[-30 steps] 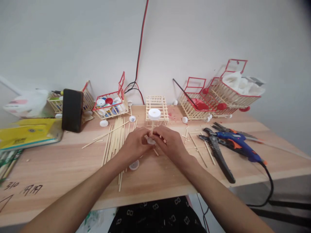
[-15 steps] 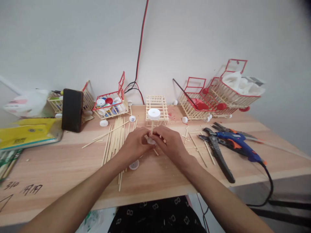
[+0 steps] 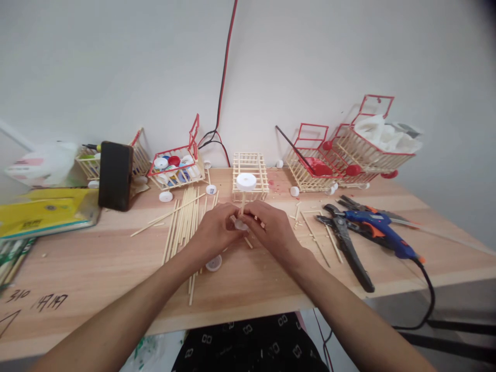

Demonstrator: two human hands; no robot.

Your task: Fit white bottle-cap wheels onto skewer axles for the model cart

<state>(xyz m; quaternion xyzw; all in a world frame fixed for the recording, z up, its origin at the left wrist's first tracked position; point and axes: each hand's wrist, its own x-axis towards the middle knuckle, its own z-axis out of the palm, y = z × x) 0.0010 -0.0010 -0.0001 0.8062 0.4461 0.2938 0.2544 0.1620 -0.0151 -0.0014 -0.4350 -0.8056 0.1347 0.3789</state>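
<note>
My left hand [image 3: 219, 227] and my right hand [image 3: 271, 225] meet above the middle of the table, fingers closed around the lower end of an upright wooden stick [image 3: 243, 202]. A white bottle cap [image 3: 246, 182] tops the stick. At its bottom a second, paler cap [image 3: 241, 224] sits between the fingertips of both hands, partly hidden by them. Behind stands a small stick frame [image 3: 250, 163], a box of pale wooden sticks. One loose bottle cap [image 3: 213, 263] lies beneath my left wrist, beside a bundle of wooden sticks [image 3: 188, 217].
At right lie black-handled cutters [image 3: 351, 253] and a blue glue gun [image 3: 383, 227] with its cable over the edge. Red-trimmed stick carts [image 3: 178, 168] line the wall on both sides. A phone [image 3: 115, 175] and a yellow packet [image 3: 50, 212] are at left. Stick offcuts [image 3: 297, 223] lie scattered.
</note>
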